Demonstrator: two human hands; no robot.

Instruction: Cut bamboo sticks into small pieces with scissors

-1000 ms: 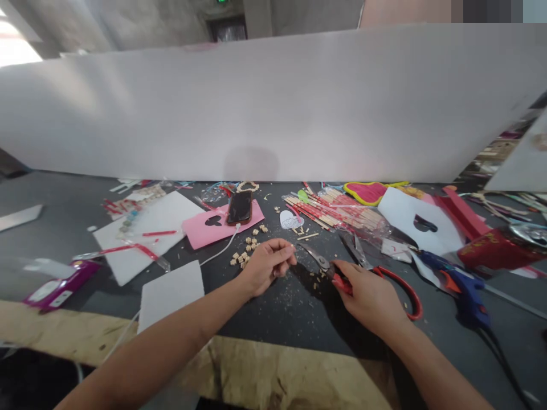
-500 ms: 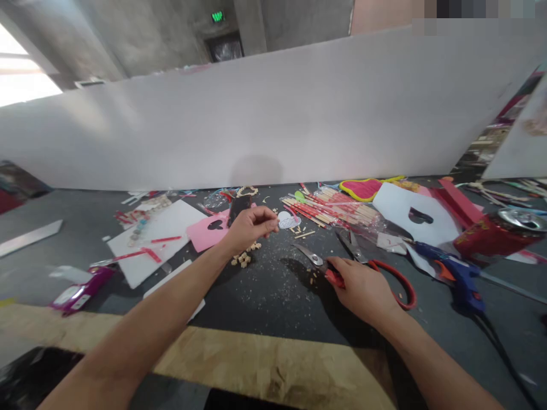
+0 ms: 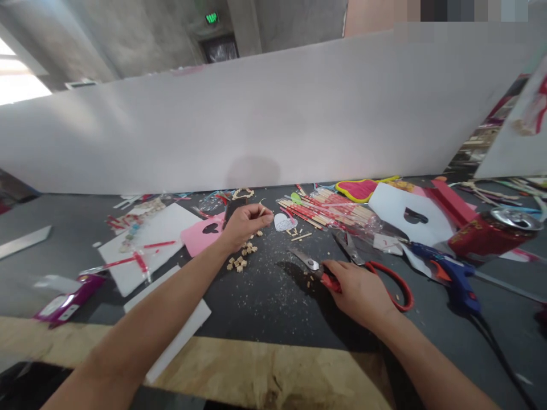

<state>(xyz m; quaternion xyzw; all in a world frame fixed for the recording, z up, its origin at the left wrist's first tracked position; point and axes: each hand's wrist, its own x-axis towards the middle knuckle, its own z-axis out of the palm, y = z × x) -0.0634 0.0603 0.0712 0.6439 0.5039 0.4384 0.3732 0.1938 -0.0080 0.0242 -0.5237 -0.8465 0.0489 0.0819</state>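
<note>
My left hand hovers over the middle of the dark table, thumb and fingertips pinched together. Whatever lies between those fingertips is too small to make out. Below it lie several small cut wooden pieces, and a white heart-shaped piece with dark line marks is just to its right. My right hand is closed around red-handled pruning shears, resting low at the table with the blade pointing left. Beside that hand lie large scissors with red loop handles. Short stick offcuts and pale crumbs are scattered between my hands.
Red-and-natural sticks lie in plastic behind. To the right are a blue glue gun and a red can. Pink cut-out card, white sheets and a purple tool are left. A white panel stands behind.
My view has shifted slightly. The white sheet under my left forearm has slid toward me, over the table's wooden front edge. My left hand is slightly lower left; the right keeps its grip.
</note>
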